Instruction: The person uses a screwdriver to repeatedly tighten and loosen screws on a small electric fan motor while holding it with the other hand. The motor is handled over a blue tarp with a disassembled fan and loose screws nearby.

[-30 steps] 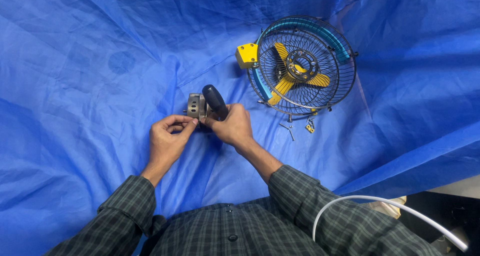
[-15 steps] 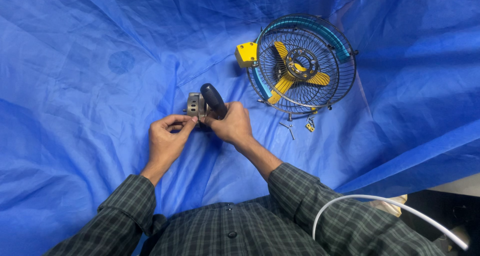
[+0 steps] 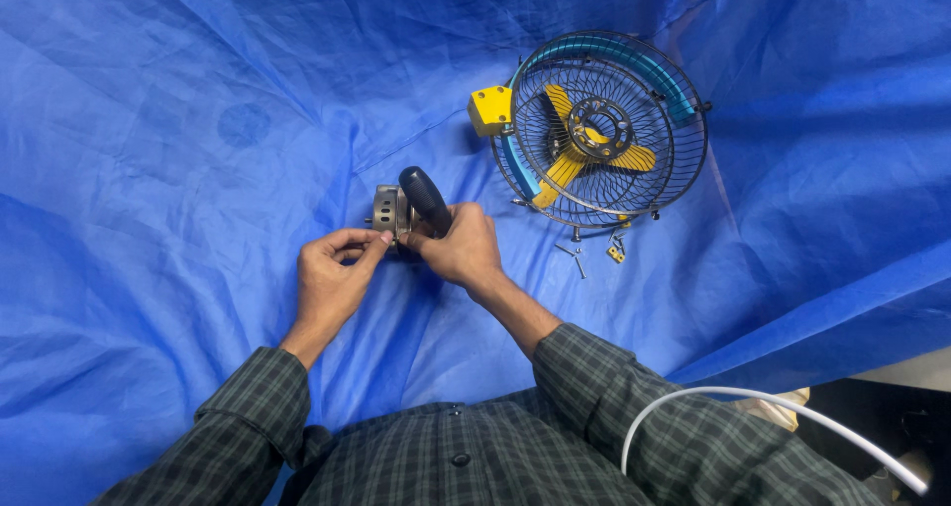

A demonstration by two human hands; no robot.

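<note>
A small grey metal motor housing sits on the blue tarp in front of me. My left hand pinches its lower edge with thumb and forefinger. My right hand grips a screwdriver with a dark rounded handle, its tip hidden against the housing. Both sleeves are dark green plaid.
A round wire fan guard with yellow blades and a yellow block lies to the upper right. Loose screws and a small yellow clip lie just below it. A white cable curves at the lower right.
The screwdriver handle has tilted slightly; both hands stay on the motor housing in nearly the same place.
</note>
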